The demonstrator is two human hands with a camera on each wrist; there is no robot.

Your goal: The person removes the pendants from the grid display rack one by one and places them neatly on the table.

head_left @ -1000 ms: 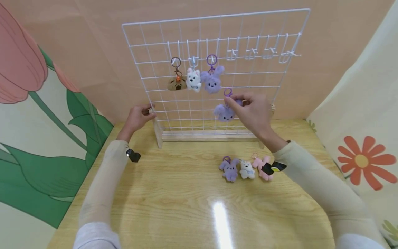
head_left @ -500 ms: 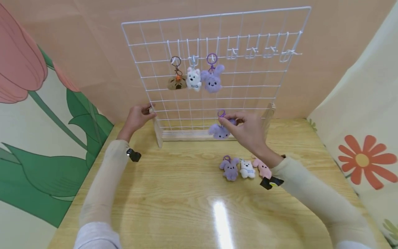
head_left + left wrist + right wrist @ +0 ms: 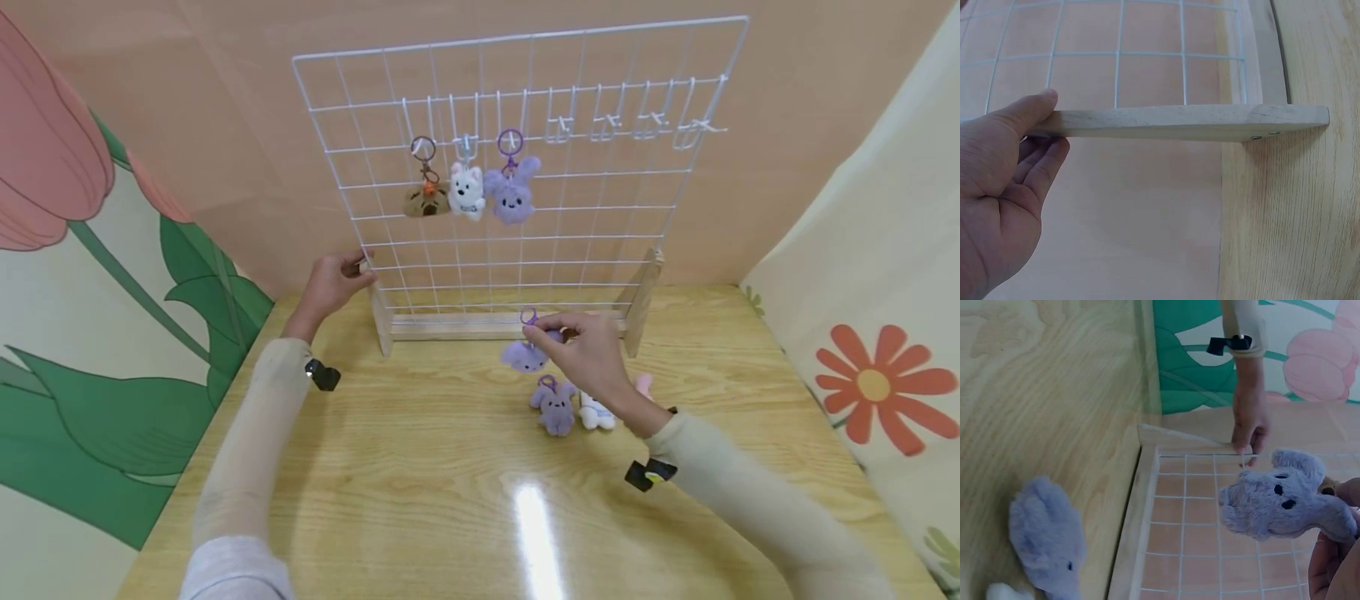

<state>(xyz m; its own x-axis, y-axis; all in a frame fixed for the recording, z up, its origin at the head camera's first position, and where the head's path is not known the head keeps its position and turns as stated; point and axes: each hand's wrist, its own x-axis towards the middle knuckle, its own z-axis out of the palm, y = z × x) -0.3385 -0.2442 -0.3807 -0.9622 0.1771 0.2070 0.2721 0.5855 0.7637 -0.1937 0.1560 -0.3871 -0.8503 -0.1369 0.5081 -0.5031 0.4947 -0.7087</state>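
My left hand (image 3: pixel 330 287) grips the top of the rack's wooden side support (image 3: pixel 1166 120), thumb on one face and fingers on the other. With my right hand (image 3: pixel 592 354) I pinch a purple plush bunny keychain (image 3: pixel 1279 497) near its ring; it hangs above the table, in front of the rack's base. Close below it lies another purple bunny keychain (image 3: pixel 557 408). Beside that one is a white bear keychain (image 3: pixel 596 414), partly covered by my right hand, and a pink keychain (image 3: pixel 643 385) shows only a bit behind my wrist.
The white wire grid rack (image 3: pixel 450 250) stands at the back of the wooden table (image 3: pixel 405 467). On its hooks hang a brown keychain (image 3: pixel 426 200), a white dog keychain (image 3: pixel 467 193) and a purple bunny keychain (image 3: pixel 512 200). Several bare hooks (image 3: pixel 606 127) sit to their right.
My right hand has come down and slightly left with the purple bunny keychain, from in front of the grid to low over the table, now covering part of the white and pink keychains. My left hand stays put.
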